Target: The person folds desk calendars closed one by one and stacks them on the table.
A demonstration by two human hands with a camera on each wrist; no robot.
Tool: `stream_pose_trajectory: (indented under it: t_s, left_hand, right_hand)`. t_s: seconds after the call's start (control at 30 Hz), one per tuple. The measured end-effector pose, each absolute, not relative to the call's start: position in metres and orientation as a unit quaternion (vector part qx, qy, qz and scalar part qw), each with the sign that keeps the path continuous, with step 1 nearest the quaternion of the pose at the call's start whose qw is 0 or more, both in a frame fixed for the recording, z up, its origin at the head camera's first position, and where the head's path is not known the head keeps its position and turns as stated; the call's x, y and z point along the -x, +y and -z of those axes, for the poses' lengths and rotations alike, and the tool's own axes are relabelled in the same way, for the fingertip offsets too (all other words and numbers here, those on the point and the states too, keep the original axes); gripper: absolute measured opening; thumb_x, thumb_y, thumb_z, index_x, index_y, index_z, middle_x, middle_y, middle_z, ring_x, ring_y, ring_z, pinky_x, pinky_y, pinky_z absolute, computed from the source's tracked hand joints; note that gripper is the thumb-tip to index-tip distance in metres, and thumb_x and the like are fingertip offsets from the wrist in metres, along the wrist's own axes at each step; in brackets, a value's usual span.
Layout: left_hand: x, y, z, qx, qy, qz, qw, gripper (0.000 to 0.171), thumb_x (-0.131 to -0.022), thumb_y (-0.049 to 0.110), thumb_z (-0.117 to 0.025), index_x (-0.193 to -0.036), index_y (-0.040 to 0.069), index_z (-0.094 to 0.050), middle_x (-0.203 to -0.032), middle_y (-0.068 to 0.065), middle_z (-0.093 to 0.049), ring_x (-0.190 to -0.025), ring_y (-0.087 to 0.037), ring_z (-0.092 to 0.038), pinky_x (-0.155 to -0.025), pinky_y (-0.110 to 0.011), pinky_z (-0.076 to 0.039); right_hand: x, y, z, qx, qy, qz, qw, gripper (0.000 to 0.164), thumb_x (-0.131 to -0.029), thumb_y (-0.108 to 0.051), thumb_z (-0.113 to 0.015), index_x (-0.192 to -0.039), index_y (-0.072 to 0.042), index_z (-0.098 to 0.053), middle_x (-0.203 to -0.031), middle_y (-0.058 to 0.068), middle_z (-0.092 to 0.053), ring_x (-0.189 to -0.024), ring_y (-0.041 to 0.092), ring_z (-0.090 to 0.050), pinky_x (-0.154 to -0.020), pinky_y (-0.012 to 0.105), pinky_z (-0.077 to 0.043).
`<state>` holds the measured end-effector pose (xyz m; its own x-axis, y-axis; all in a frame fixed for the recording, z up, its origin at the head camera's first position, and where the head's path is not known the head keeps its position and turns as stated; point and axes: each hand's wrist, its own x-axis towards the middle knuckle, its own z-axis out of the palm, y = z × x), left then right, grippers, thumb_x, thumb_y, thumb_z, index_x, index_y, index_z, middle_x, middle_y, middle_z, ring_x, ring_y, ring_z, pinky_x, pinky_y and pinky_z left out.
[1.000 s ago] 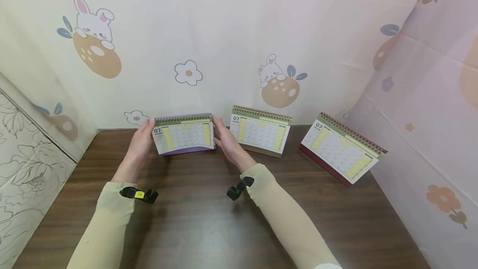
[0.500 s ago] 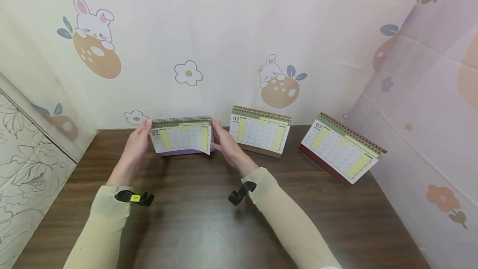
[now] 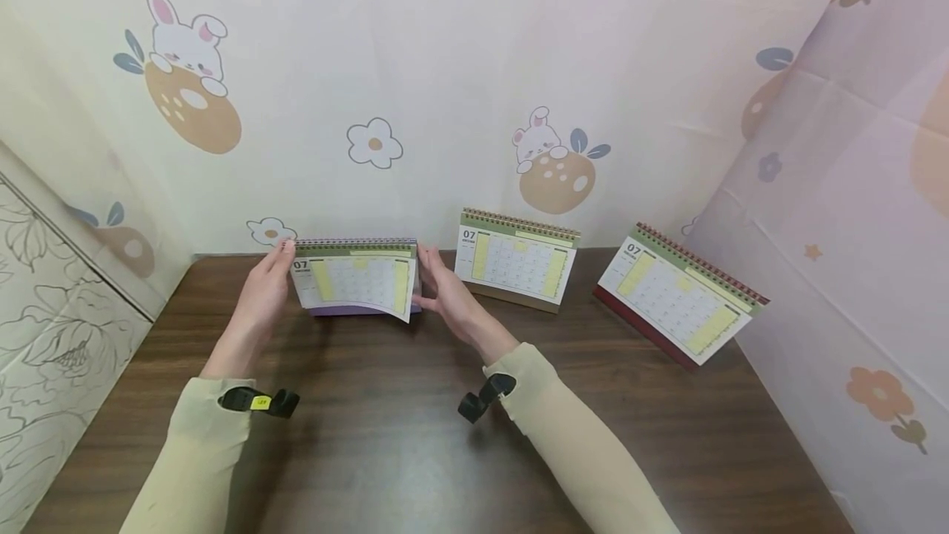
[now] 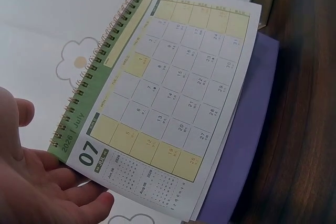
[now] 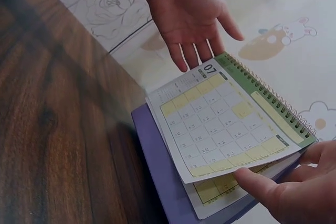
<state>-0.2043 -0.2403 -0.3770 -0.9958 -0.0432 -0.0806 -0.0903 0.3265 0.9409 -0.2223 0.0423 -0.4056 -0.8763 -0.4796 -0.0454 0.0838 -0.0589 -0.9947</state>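
A desk calendar [image 3: 354, 280] with a purple base stands near the back wall, its 07 page facing me. At its left end, my left hand [image 3: 254, 303] touches the upper corner with extended fingers, the thumb standing apart in the left wrist view. Against the right end lie the fairly straight fingers of my right hand [image 3: 458, 303]. In the right wrist view, the right thumb [image 5: 254, 183] meets the page edge, which lifts away from the sheets beneath. The purple base [image 4: 244, 135] shows below the pages. Parts of the fingers behind the calendar are hidden.
A second calendar [image 3: 516, 260] with a brown base stands just right of my right hand. Farther right, a calendar [image 3: 678, 297] with a dark red base is angled. All stand on a dark wooden table [image 3: 385, 435] before a printed cloth backdrop [image 3: 445, 64].
Both hands and the purple-based calendar have shifted slightly left and toward me. The lower right corner of its page has swung farther forward. The other two calendars have stayed in place.
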Motion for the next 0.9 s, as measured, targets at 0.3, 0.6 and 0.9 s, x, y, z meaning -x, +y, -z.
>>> stream_pose_trajectory:
  t_s: [0.3,0.6,0.9]
  left_hand:
    - [0.194,-0.243,0.376,0.031,0.822,-0.569,0.019,0.08,-0.101,0.064,-0.023,-0.16,0.012,-0.006,-0.166,-0.003,0.001,-0.151,-0.027,0.002,-0.119,-0.051,-0.003]
    - [0.184,-0.249,0.381,0.012,0.826,-0.563,0.015,0.076,-0.101,0.063,-0.023,-0.16,0.017,-0.01,-0.166,-0.001,-0.003,-0.151,-0.027,-0.002,-0.118,-0.054,-0.006]
    - [0.17,-0.248,0.382,-0.024,0.795,-0.606,-0.004,0.068,-0.106,0.052,-0.026,-0.16,0.012,-0.016,-0.166,-0.006,-0.012,-0.149,-0.033,-0.017,-0.116,-0.057,-0.013]
  right_hand:
    - [0.212,0.045,0.402,0.153,0.665,0.702,0.204,0.086,-0.096,-0.073,-0.017,-0.161,-0.018,-0.006,-0.167,0.0,0.0,-0.151,0.026,-0.007,-0.109,0.046,-0.038]
    - [0.197,0.048,0.399,0.155,0.675,0.692,0.204,0.09,-0.093,-0.078,-0.02,-0.161,-0.02,-0.008,-0.166,0.0,-0.005,-0.15,0.024,-0.014,-0.105,0.044,-0.043]
    - [0.182,0.05,0.395,0.161,0.683,0.682,0.204,0.086,-0.095,-0.075,-0.02,-0.161,-0.02,-0.007,-0.166,0.001,-0.005,-0.149,0.021,-0.017,-0.102,0.041,-0.045]
